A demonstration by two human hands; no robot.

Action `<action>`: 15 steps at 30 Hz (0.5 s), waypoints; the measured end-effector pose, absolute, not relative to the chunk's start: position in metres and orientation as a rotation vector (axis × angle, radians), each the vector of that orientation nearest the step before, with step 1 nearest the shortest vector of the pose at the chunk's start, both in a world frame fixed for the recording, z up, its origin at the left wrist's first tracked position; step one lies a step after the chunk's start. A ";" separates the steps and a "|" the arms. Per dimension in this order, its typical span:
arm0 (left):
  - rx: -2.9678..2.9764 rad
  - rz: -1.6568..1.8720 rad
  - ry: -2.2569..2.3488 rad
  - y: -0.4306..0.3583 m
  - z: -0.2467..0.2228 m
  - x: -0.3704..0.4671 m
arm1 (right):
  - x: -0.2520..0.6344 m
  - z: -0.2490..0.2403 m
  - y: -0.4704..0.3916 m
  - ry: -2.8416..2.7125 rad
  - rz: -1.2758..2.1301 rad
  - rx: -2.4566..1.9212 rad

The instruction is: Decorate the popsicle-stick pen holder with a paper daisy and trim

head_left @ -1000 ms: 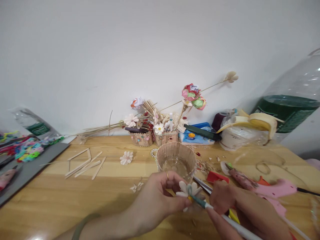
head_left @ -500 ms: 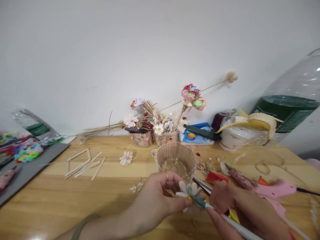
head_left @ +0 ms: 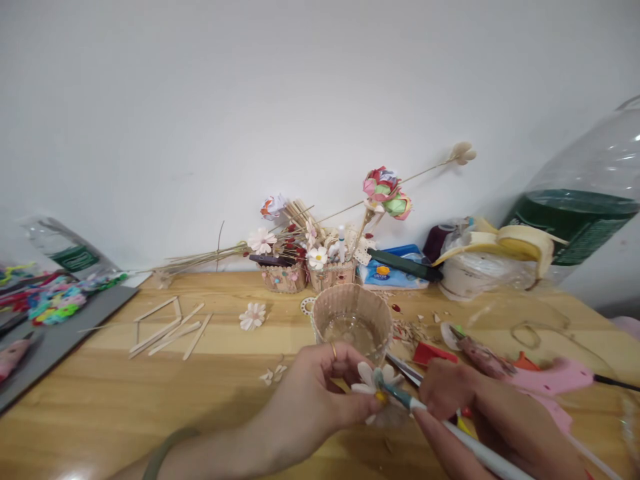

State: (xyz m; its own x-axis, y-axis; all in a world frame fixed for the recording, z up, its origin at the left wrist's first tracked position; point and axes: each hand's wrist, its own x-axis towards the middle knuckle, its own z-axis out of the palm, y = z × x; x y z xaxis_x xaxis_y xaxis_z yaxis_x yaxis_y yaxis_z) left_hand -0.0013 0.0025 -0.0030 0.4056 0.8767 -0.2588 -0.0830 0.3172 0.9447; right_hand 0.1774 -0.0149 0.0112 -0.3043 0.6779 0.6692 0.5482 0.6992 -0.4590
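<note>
My left hand point(head_left: 325, 400) pinches a white-petalled flower point(head_left: 370, 379) with a yellow centre between thumb and fingers, just in front of a round wooden-sided cup point(head_left: 351, 320). In my right hand point(head_left: 460, 400) is a white-handled brush or pen point(head_left: 475, 445) with a blue-green tip. The tip touches the petals near the yellow centre. One petal looks greyish green there. My right fingers are wrapped round the handle, partly hidden by one another.
Scissors point(head_left: 405, 369) and a pink glue gun point(head_left: 555, 378) lie by my right hand. Behind stand decorated pots point(head_left: 283, 278) with flowers. Wooden sticks point(head_left: 167, 331) and a loose white flower point(head_left: 253, 316) lie left; a large bottle point(head_left: 575, 200) stands right.
The brush tip has shifted slightly up and left on the flower, showing more of the yellow centre. My left hand has hardly moved.
</note>
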 end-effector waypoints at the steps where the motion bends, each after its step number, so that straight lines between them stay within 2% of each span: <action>1: 1.051 0.775 0.937 0.003 -0.003 -0.001 | 0.178 0.011 -0.015 -2.007 0.183 -0.919; 15: 1.037 0.769 0.949 0.002 -0.003 -0.002 | 0.177 0.007 -0.012 -2.016 0.214 -0.914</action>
